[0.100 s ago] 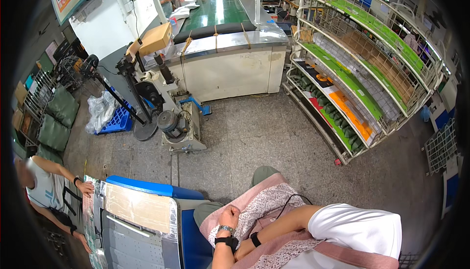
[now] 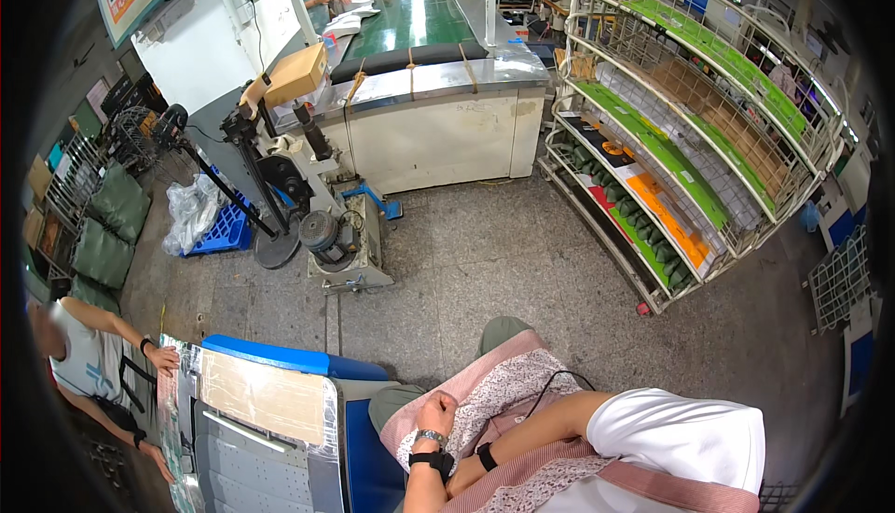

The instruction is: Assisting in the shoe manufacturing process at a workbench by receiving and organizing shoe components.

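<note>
My left hand rests over my lap on the pink patterned apron, its fingers curled in with nothing seen in them. A metal watch and a black band circle that wrist. From the right, my other forearm crosses my body, and my right hand lies against the left forearm; its fingers are hidden there. A thin dark cord runs over the apron near both arms. Close by on the left stands a machine table with a blue edge, a tan board and a grey perforated surface.
A co-worker at far left touches the machine table. Ahead stand a machine with a motor, a blue crate and a green conveyor. A wire rack at right carries green and orange boards. Several people sit beside the conveyor.
</note>
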The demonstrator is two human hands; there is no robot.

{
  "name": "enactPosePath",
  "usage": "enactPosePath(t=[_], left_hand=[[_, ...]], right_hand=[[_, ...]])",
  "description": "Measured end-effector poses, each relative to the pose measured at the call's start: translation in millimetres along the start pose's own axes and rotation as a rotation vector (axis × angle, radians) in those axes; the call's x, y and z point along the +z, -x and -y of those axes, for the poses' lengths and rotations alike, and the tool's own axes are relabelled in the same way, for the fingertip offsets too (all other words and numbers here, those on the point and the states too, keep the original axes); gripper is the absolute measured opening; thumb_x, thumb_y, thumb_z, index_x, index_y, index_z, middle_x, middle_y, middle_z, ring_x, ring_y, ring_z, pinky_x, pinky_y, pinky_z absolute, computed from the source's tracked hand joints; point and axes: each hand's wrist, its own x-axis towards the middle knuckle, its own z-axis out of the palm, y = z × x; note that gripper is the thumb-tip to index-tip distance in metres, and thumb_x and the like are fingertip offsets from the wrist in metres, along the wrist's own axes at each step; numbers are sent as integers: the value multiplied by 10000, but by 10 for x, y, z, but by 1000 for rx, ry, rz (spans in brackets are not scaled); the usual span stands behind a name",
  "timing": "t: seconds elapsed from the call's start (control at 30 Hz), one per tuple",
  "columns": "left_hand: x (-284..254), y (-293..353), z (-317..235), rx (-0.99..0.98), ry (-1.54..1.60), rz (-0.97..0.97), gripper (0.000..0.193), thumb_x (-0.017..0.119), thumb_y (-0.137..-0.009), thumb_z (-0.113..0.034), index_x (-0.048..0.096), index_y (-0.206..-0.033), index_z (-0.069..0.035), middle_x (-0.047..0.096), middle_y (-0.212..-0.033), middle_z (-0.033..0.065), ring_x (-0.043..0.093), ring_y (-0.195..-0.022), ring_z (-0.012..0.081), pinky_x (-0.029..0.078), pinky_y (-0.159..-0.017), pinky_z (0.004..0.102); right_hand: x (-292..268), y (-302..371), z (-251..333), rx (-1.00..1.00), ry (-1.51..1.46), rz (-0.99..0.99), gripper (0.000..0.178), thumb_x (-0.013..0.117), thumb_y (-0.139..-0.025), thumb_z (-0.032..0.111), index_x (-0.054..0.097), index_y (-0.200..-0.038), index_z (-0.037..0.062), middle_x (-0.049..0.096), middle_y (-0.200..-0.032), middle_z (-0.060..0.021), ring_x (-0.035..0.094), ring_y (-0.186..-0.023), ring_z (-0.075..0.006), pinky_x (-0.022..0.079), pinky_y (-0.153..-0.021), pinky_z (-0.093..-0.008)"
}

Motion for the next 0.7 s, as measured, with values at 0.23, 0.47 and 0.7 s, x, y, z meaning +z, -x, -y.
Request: enactPosePath(t=[0.23,0.47,0.7], left_hand=[[50,-80,-2,34,52,56,158,652,-820,-216,682,-870,-69,702,-818,160,681,-800,360,525,-744,439],[72,-54,58,9,63,44,173,667,-817,-229,681,-869,-64,701,-808,151,686,-788,342,525,-731,425],[59,-70,-2,17,43,46,175,661,-820,-233,685,-872,-67,702,-810,153,686,-789,343,527,-733,425]], right_hand=[[-1748,1187,-319,-58,-365,-35,410,543,-886,267,552,-1193,-4,581,-1243,-169,589,-1113,-316,528,-851,-359],[-4102,2188,-264,-206,-713,-98,415,544,-886,268,547,-1200,-3,581,-1244,-166,589,-1113,-316,528,-851,-357],[-3949,2124,-264,-123,-736,-83,426,546,-886,266,530,-1218,0,577,-1255,-154,587,-1118,-311,527,-859,-346]])
